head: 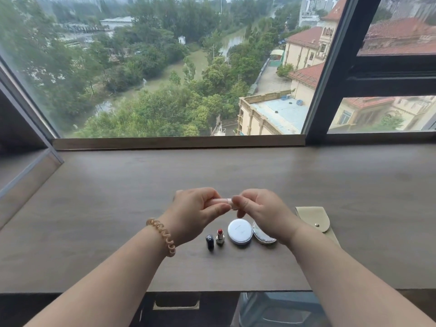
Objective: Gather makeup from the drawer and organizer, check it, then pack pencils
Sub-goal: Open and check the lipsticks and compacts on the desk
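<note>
Nearest the camera, under the desk's front edge, a rectangular drawer slot point(176, 304) is noted. Both forearms are extended over the desk point(94, 208); a coiled amber band point(162, 236) is worn on the left wrist.

A row of items is laid on the desk just below the hands. Left to right:
- a black cap point(209, 241);
- an uncapped lipstick point(220, 236), stood upright, red tip exposed;
- a round white compact point(240, 231), closed;
- a second compact point(263, 236) (shiny, partly hidden by the right wrist; whether it touches the white one cannot be told).

A beige pouch point(315, 219) with a snap on its flap is laid flat to the right of the row.

Above the row, a pale pink tube point(221, 201) is held roughly level between both hands, clear of the desk. The left hand point(195, 208) is curled over the tube's left part, with the thumb brought up underneath. The right hand point(257, 208) is curled round the tube's right end, thumb on the near side. Whether the tube is capped cannot be told.

Farthest back, a wooden sill point(179, 142) and a large window point(165, 67) are recorded, with trees and red-roofed buildings outside.
</note>
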### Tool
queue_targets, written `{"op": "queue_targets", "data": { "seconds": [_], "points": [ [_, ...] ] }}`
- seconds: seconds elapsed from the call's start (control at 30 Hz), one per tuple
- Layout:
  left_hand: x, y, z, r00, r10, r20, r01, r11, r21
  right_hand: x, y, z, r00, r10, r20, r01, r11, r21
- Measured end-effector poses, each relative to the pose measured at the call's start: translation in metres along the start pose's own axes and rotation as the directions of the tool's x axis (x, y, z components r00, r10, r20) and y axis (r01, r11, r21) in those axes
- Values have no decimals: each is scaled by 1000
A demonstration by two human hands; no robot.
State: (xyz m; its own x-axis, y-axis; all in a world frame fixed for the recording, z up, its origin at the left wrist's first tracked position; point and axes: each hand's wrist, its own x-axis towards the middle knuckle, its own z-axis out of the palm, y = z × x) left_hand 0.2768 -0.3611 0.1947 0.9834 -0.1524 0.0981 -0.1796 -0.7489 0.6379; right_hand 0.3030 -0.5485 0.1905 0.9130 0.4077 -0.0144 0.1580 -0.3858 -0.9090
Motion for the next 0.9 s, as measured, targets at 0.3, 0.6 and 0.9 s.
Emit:
{"op": "queue_targets", "data": {
  "seconds": [0.3, 0.6, 0.9],
  "points": [
    [-1, 6, 11, 999, -20, -38, 23, 997, 80, 13, 16, -9, 991, -1, 132, 20, 990, -142],
    [-2, -12, 28, 953, -303, 20, 299, 927, -225, 30, 30, -2, 961, -245, 127, 273, 776, -568],
    [1, -71, 38, 857, -513, 57, 450, 689, -568, 54, 80, 7, 980, -181, -79, 84, 744, -663]
  ]
}}
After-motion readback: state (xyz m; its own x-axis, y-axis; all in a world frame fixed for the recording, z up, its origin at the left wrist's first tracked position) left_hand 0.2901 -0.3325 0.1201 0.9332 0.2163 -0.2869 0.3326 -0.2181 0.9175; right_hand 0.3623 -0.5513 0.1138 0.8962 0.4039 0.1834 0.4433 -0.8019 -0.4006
